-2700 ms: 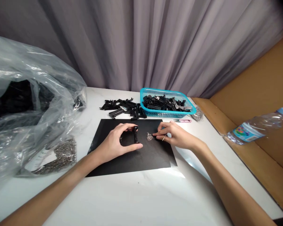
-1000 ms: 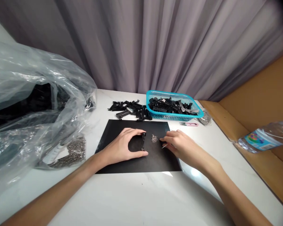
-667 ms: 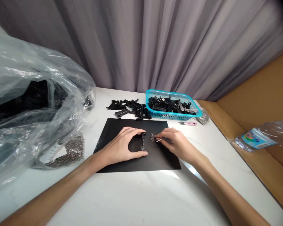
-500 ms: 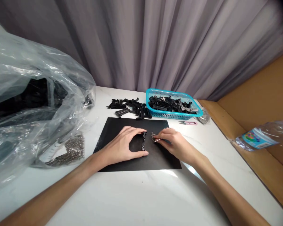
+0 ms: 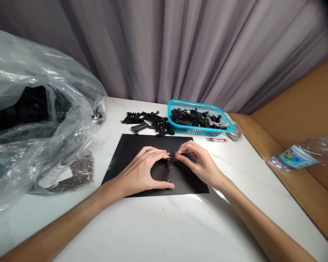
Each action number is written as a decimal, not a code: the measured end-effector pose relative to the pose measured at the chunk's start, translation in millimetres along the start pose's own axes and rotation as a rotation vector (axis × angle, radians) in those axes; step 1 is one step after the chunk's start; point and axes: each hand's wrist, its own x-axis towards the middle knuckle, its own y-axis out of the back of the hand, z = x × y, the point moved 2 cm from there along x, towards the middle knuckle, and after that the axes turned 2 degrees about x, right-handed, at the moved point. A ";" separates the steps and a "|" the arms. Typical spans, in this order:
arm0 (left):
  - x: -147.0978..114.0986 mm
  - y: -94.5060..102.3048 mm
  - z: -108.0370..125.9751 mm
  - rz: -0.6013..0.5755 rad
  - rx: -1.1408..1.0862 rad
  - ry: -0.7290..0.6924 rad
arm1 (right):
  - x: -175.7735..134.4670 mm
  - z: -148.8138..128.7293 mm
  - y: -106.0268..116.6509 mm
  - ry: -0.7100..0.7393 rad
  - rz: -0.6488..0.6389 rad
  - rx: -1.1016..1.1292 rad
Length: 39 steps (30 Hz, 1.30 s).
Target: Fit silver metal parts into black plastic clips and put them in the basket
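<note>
My left hand [image 5: 146, 169] grips a narrow black plastic part [image 5: 168, 170] by its two ends, thumb at the near end and fingers at the far end. Close to the part's far end, my right hand [image 5: 198, 156] pinches a thin metal pin [image 5: 186, 152] between thumb and fingers. Small silvery metal bits [image 5: 175, 156] show at its fingertips; their exact kind is too small to tell. Under both hands lies a black mat [image 5: 133, 143].
Loose black plastic parts [image 5: 150, 123] lie behind the mat, beside a blue basket [image 5: 228, 129] full of similar pieces. Pink-handled thread snips [image 5: 217, 140] lie in front of it. At left are a large clear bag [image 5: 79, 91] and a bag of metal pins [image 5: 83, 169]; at right, a plastic bottle [image 5: 297, 156].
My right hand has turned and come nearer the black part's far end, bringing the metal pin level. My left hand has shifted slightly toward me, still holding the part.
</note>
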 end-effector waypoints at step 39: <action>1.6 -6.4 11.2 0.068 0.050 -0.059 | -12.5 -7.9 -27.2 0.151 0.107 -0.215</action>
